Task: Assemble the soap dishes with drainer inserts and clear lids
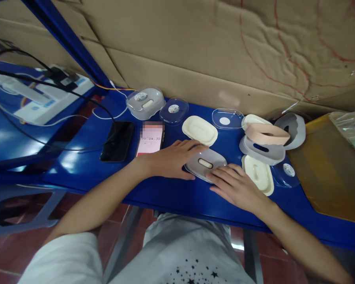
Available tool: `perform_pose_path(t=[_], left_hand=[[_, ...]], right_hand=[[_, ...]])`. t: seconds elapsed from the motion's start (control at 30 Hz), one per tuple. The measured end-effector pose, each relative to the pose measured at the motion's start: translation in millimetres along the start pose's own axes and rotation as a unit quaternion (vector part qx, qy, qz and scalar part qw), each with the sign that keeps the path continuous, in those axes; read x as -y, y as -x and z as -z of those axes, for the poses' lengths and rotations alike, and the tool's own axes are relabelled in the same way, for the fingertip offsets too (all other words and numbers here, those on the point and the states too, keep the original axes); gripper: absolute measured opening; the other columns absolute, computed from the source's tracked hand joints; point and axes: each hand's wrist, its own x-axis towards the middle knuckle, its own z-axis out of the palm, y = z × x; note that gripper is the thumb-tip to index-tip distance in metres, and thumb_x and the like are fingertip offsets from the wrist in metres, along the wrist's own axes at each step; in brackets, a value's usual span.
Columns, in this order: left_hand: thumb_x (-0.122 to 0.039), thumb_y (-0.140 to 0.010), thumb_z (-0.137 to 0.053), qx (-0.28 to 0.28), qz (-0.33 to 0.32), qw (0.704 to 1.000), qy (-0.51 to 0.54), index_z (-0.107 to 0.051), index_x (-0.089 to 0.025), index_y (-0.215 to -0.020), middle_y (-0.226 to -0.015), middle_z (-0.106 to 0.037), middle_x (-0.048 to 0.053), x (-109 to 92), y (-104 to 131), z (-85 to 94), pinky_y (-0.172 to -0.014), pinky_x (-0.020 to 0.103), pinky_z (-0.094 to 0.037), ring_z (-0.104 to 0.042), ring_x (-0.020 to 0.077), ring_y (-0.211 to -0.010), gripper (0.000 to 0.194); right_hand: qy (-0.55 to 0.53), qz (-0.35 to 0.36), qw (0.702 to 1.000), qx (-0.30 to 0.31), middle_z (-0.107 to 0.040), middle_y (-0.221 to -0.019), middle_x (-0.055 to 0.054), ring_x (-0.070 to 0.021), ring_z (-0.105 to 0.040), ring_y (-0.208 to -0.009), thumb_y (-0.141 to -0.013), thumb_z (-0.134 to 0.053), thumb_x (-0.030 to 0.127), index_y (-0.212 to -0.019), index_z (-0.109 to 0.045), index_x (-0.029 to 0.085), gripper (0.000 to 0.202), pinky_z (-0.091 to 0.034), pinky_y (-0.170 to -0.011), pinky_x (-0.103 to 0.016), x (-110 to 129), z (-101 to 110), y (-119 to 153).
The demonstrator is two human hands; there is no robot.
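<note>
A grey oval box (pixel 208 157) with a slot in its top lies on the blue table between my hands. My left hand (pixel 176 159) rests against its left side, thumb and fingers apart. On its right front edge lie the fingers of my right hand (pixel 232 183), side by side and partly over the rim. Just behind the box is a cream oval tray (pixel 200 131). Another cream piece (pixel 256 173) sits right of my right hand, below a grey cover (pixel 262 152) and a peach ring (pixel 268 134).
At the back stand a lidded grey box (pixel 146 104) and clear lids (pixel 174 112) (pixel 227 119). Two phones (pixel 117 142) (pixel 150 138) lie left. A cardboard box (pixel 331 169) stands right; a power strip (pixel 55 96) and cables are far left.
</note>
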Motion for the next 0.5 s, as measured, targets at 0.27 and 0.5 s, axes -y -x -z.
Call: perform_pose_path(t=[0.27,0.5], left_hand=[[-0.049,-0.095,-0.08,0.009,0.031,0.999,-0.002,-0.017,-0.03,-0.173,-0.176,-0.031,0.017,0,0,3.0,-0.122,0.056,-0.035,-0.045,0.0436,-0.152,0.102],[-0.049,-0.093,-0.081,0.027,0.011,0.999,0.024,-0.015,-0.029,-0.175,-0.176,-0.035,0.017,1,7,14.2,-0.124,0.053,-0.036,-0.044,0.0413,-0.155,0.107]], right_hand=[[0.07,-0.149,0.985,-0.042,-0.064,-0.154,-0.02,-0.0366,-0.06,-0.144,-0.111,-0.046,0.024,-0.157,-0.053,0.017,0.048,-0.045,-0.119,-0.061,-78,27,-29],[0.133,-0.212,0.968,0.035,-0.08,-0.12,-0.023,-0.0384,-0.074,-0.112,-0.103,-0.047,0.02,-0.119,-0.073,0.012,0.031,-0.043,-0.112,-0.062,-128,13,-83]])
